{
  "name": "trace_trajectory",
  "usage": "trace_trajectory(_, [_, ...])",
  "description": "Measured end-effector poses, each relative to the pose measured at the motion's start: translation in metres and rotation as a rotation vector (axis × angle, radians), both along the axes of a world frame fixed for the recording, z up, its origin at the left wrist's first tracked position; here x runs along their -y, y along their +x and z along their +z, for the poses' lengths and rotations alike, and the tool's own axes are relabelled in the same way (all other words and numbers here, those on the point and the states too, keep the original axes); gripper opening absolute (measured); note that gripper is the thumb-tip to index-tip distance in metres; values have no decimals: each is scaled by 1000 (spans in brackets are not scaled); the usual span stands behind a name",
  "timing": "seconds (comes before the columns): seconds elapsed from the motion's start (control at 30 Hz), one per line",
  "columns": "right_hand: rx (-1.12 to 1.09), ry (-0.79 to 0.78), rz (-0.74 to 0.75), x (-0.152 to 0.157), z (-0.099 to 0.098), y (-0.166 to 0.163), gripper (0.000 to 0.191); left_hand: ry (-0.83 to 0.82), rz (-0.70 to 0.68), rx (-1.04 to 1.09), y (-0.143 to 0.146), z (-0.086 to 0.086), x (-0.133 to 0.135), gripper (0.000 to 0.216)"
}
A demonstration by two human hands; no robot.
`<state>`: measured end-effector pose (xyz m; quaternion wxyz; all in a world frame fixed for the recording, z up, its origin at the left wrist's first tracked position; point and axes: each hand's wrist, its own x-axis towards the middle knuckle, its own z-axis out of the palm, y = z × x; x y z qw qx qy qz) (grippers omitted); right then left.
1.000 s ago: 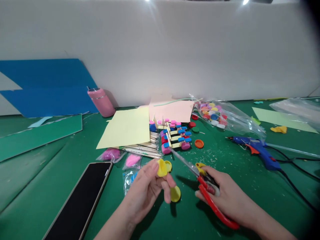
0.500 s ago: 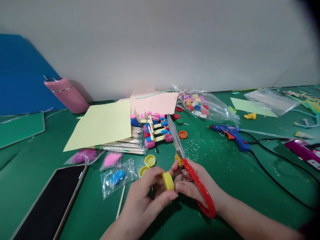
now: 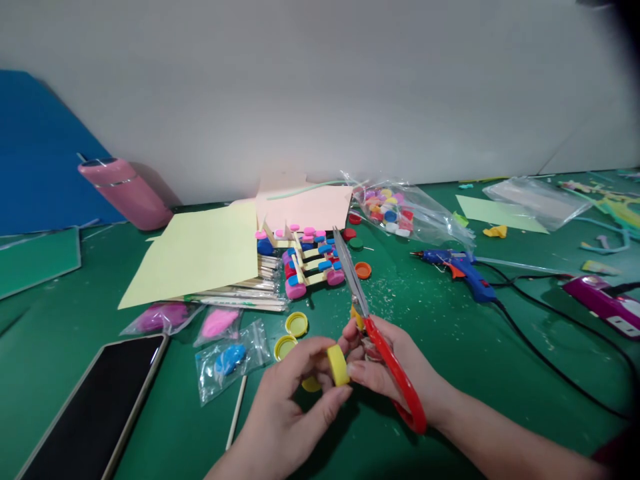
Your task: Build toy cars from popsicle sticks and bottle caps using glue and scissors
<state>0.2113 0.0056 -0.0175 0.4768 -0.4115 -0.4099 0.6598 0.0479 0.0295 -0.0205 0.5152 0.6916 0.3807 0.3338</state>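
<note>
Between the thumb and fingers of my left hand [image 3: 295,400] is a yellow bottle cap [image 3: 338,365], tilted on its side. My right hand [image 3: 400,367] has red-handled scissors [image 3: 395,373] in it, blades pointing away and looking closed; its thumb tip is at the cap's right edge. A small yellow-orange piece [image 3: 357,317] shows by the right fingers, partly hidden by the scissors. Just past my left hand lie yellow caps [image 3: 297,324], one partly covered by my fingers. Farther off stand small stick-and-cap models [image 3: 313,260] with pink and blue parts.
Left are a phone [image 3: 95,407], bagged blue clay [image 3: 231,360], yellow paper [image 3: 195,253] over wooden sticks, and a pink tumbler [image 3: 127,193]. A bag of colored caps [image 3: 395,210] lies at the back. A blue glue gun [image 3: 460,267] and a magenta power strip [image 3: 605,303] with cords are right.
The view has shifted slightly, so table items appear a little further left. Both hands keep their holds, and the yellow cap has turned slightly.
</note>
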Motion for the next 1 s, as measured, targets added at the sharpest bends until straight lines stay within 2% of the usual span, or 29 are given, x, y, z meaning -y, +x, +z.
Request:
trace_trajectory(0.13, [43,36,-32,1,1,2,31,-208,39,119,1,3,-1,24])
trace_trajectory(0.23, [238,22,-43,2,2,5,25,-301,83,202,0,3,-4,21])
trace_trajectory(0.3, [425,48,-21,3,3,8,25,-313,138,243,-1,3,-6,19])
trace_trajectory(0.47, [943,227,31,3,5,13,27,-243,347,272,-3,5,-10,18])
trace_trajectory(0.6, [1201,312,40,5,6,13,28,-206,415,277,-8,7,-14,19])
trace_trajectory(0.73, [1302,355,36,4,5,12,33,-188,469,266,-11,9,-16,21])
trace_trajectory(1.0, [1293,379,21,3,2,12,38,-148,453,221,-7,6,-14,20])
